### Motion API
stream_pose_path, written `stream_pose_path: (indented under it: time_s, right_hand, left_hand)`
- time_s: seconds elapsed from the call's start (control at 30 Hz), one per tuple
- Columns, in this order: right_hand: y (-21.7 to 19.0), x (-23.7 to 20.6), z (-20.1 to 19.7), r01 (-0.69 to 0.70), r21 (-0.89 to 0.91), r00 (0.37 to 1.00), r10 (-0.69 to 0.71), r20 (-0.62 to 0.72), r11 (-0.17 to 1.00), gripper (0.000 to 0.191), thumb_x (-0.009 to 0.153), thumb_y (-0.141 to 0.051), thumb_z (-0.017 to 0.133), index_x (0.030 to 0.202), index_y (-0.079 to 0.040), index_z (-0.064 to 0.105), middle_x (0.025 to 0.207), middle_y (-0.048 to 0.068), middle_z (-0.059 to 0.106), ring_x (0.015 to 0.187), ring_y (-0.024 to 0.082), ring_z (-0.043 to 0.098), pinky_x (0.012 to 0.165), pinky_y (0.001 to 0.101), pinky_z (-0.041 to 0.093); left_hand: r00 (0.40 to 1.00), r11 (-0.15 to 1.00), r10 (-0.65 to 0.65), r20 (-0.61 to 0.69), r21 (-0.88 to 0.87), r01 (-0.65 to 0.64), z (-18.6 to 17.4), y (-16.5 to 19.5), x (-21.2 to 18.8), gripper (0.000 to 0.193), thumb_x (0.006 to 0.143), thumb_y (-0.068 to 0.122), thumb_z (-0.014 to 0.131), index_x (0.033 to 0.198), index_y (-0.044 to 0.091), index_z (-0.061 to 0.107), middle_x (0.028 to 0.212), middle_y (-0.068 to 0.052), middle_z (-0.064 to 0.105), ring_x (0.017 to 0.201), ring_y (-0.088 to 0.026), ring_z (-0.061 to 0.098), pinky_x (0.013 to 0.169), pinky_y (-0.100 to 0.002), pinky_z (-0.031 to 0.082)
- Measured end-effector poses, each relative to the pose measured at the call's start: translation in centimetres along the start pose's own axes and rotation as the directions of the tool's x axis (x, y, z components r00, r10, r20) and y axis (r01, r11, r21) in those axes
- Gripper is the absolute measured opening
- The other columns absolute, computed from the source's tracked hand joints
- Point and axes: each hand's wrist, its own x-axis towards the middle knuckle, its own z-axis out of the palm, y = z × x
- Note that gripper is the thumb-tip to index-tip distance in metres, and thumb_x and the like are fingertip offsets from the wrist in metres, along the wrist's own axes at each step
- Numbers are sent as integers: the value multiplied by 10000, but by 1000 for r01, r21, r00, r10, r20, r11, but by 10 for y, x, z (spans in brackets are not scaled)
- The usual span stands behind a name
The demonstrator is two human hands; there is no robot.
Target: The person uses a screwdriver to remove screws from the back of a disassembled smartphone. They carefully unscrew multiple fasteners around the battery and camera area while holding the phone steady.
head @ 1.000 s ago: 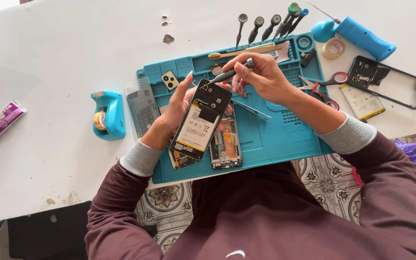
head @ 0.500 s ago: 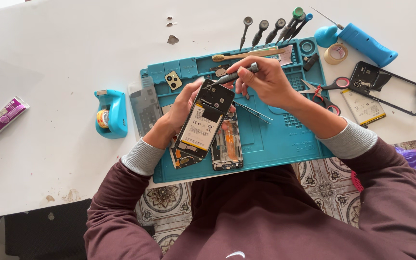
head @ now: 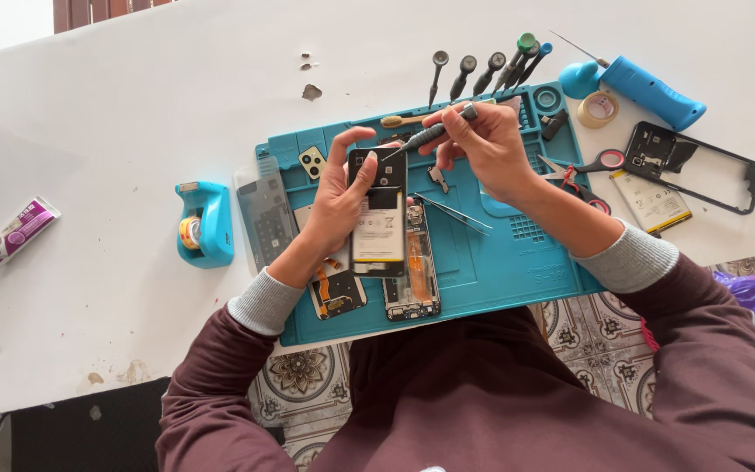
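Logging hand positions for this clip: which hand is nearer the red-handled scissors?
Right. The right hand works a screwdriver just beside the scissors; the left hand holds the opened phone farther across the mat.

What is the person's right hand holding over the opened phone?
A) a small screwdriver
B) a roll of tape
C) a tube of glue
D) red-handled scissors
A: the right hand grips a small screwdriver, its tip at the top of the opened phone that the left hand holds.
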Motion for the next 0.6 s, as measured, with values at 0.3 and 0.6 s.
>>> stream_pose_path:
  time_s: [0.3,0.6]
  right_hand:
    - [1,2,6,14,11,999,-15,35,1000,326,1103,-248,578,1181,53,673,955,168,750,720,158,720,641,280,624]
    - [0,-1,11,9,-18,999,-8,54,1000,212,1054,-79,646,1216,58,646,963,147,733,786,132,699,675,266,604]
  left_hand:
    - [999,994,-28,-20,110,30,-10,-17,0,223,1077,291,553,1107,70,556,1131,-77,704,839,-177,780,667,-277,677]
    - [999,978,18,-36,209,-10,-14,-21,-1,206,1099,294,553,1050,104,614,866,8,667,721,-21,673,595,-156,577]
